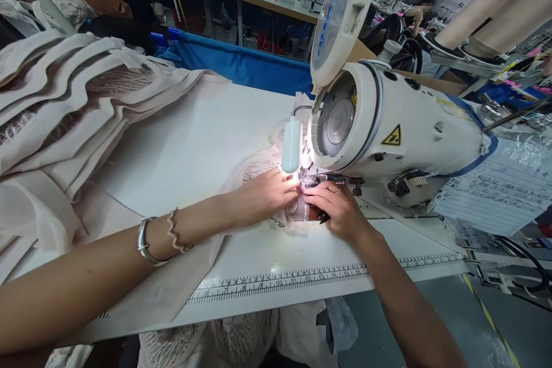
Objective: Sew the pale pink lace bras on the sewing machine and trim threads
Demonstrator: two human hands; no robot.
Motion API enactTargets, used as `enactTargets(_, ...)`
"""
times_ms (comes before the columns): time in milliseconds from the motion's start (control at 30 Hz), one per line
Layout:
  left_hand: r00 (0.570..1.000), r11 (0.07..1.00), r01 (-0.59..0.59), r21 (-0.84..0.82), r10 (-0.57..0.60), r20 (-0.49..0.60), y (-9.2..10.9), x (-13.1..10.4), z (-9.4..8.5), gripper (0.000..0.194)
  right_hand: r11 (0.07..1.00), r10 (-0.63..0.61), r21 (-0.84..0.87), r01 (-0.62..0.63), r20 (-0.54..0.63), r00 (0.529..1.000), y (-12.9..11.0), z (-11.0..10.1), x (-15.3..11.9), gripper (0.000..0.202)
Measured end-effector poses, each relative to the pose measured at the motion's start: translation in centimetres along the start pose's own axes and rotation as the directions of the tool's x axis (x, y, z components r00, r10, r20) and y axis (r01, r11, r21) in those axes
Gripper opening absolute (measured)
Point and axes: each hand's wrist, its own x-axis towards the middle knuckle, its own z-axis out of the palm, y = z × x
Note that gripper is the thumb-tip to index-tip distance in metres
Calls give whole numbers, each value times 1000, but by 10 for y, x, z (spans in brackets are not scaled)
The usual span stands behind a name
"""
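Pale pink lace fabric [261, 167] lies under the needle area of a white sewing machine [414, 121]. My left hand [271, 192] is closed on this fabric, fingertips pressed together just left of the needle. From the right, my right hand [338, 207] grips the fabric's edge with fingers bent, close to the left fingertips. Something dark and pointed [323, 217] shows beneath my right palm; its kind is mostly hidden. A small light-green lamp [291, 145] hangs over the left fingers and lights the spot. The presser foot is largely covered by my fingers.
Layered pale fabric pieces [86, 86] are heaped at left. A printed ruler [280, 284] runs along the front edge of the white table [172, 155]. More lace fabric [245, 336] hangs below. A handwritten sheet [495, 190] and thread cones [478, 11] are at right.
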Motion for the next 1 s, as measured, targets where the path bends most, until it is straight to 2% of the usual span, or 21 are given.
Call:
enactTargets(100,1000,999,-22,35,21,15,0,1,-2,31,1000,-2,26,2,2,1000,-2,-1,2,35)
enactTargets(200,1000,997,17,78,-19,22,1,1,-3,29,1000,15,17,-15,7,1000,-2,-1,2,38)
enactTargets(467,996,979,81,188,-87,20,2,0,8,26,999,32,-35,-30,52,998,0,1,-2,43)
enactTargets(533,997,975,69,213,-72,4,3,0,8,27,999,27,-29,-25,57,998,0,0,-2,45)
enactTargets(667,1000,982,9,191,-11,9,5,0,6,28,1000,15,-11,-15,23,1000,-1,0,-1,39)
enactTargets(867,995,978,100,182,-102,-2,7,1,6,19,1000,12,-11,-12,0,1000,-2,1,0,28)
enactTargets(1000,995,974,99,203,-98,-12,13,2,8,23,999,26,-36,-26,1,1000,-2,1,0,35)
